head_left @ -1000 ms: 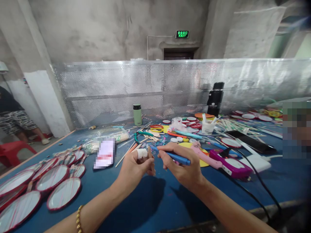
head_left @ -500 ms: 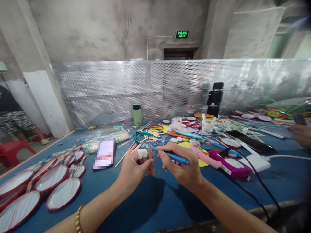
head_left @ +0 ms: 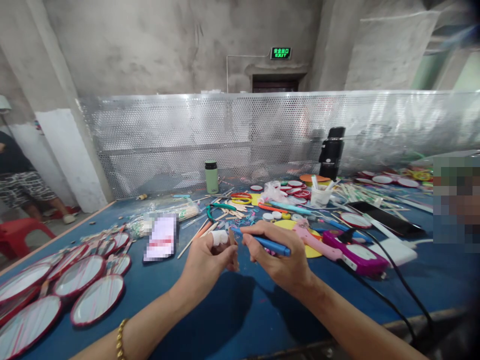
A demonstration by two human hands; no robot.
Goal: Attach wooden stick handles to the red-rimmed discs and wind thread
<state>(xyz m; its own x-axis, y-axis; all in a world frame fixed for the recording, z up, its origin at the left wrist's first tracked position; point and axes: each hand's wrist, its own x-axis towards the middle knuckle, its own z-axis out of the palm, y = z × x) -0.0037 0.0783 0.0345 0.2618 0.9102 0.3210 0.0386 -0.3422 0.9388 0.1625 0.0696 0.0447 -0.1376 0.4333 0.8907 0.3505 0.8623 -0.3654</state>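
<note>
Your left hand [head_left: 208, 262] pinches a small wooden stick [head_left: 234, 250] between thumb and bandaged forefinger, its long axis close to upright, just above the blue table [head_left: 232, 320]. Your right hand [head_left: 279, 252] sits just to the right of it, fingers curled tight around a blue pen-like tool [head_left: 268, 243] – the tool lies nearly level, its tip pointing left at the stick, close to touching or touching; you cannot tell which. Neither hand has fingers spread. The right hand is the nearer to the pink-and-purple glue gun [head_left: 347, 252] – red-rimmed oval pieces [head_left: 98, 299] lie well off to your left
</note>
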